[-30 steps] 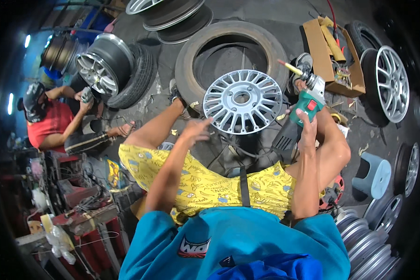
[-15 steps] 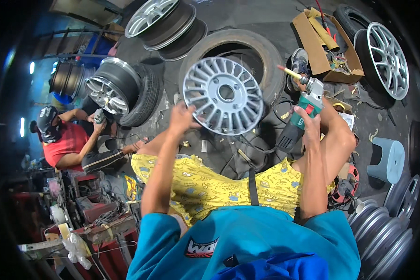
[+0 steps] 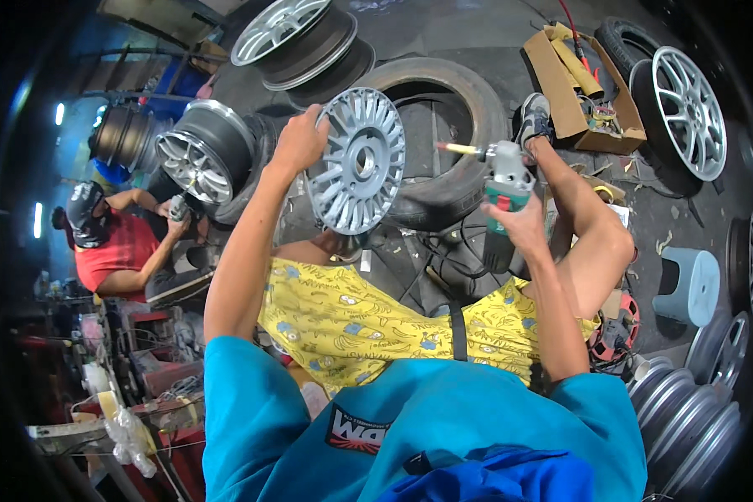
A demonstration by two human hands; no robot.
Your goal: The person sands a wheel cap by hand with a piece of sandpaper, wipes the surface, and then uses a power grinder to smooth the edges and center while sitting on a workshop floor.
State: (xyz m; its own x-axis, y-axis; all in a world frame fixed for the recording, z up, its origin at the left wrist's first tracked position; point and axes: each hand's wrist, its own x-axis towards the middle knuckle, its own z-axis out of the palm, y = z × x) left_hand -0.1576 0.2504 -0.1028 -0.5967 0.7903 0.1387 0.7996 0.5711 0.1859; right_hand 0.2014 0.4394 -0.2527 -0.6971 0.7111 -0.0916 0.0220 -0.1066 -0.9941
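A grey multi-spoke wheel rim stands tilted on edge above the floor, its spoked face turned to the right. My left hand is closed on the rim's upper left edge. On the right, my right hand is wrapped round a green and black angle grinder with a silver head. A thin, yellowish pointed attachment sticks out from the head toward the rim, apart from it. Beyond both lies a worn tyre, partly behind the rim.
Stacked rims stand at the far left. A cardboard box holds tools at the far right, near another silver rim. A blue-grey stool is at right. Leftward, a co-worker in a red shirt holds a power tool.
My left hand has risen and shifted left, tilting the rim upright and turning its face rightward. The grinder in my right hand has moved left and slightly down, its tip now pointing left.
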